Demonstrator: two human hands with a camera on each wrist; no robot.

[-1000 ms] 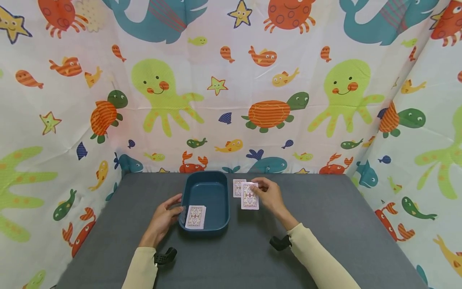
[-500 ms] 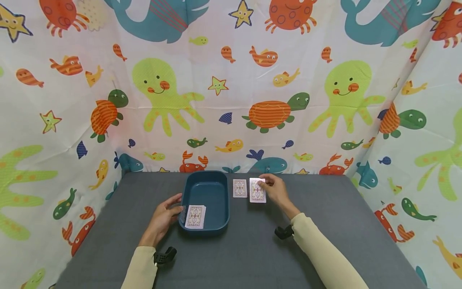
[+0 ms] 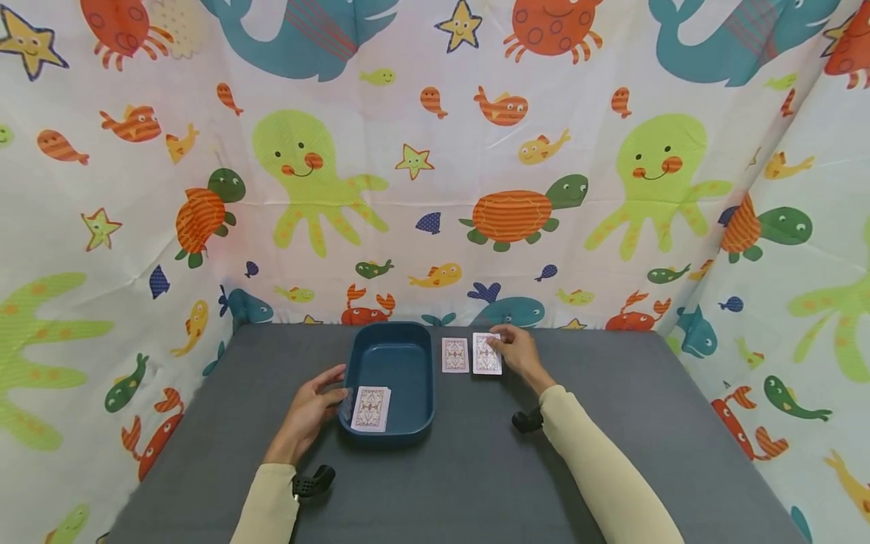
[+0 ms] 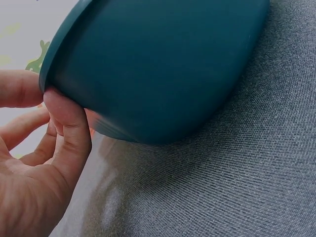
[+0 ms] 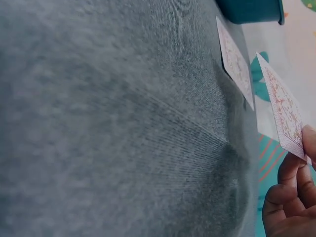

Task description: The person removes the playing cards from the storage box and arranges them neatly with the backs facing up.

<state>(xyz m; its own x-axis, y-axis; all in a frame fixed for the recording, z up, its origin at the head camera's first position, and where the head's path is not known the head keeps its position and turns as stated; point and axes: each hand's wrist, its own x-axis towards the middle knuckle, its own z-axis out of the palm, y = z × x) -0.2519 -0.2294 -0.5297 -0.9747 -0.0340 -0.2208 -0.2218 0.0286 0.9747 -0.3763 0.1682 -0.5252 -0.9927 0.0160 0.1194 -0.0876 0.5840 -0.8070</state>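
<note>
A dark blue rectangular tray [image 3: 401, 378] stands on the table, with a small stack of patterned playing cards [image 3: 371, 410] in its near left corner. At the tray's left side, my left hand [image 3: 304, 415] pinches the rim; in the left wrist view the thumb [image 4: 66, 113] lies against the outer wall below the lip. My right hand [image 3: 522, 357] pinches a playing card [image 3: 484, 357] by its right side, back pattern showing. In the right wrist view this held card [image 5: 284, 108] is raised off the table. Another playing card [image 3: 455, 355] lies flat between it and the tray.
The grey cloth-covered table [image 3: 448, 491] runs back to a hanging curtain [image 3: 421, 204] printed with sea animals, which also stands along both sides. The tray's right wall is close to the lying card.
My right hand has carried its card right and away from me, off the lying card it partly covered, and now holds it beside that card. My left hand stays at the tray.
</note>
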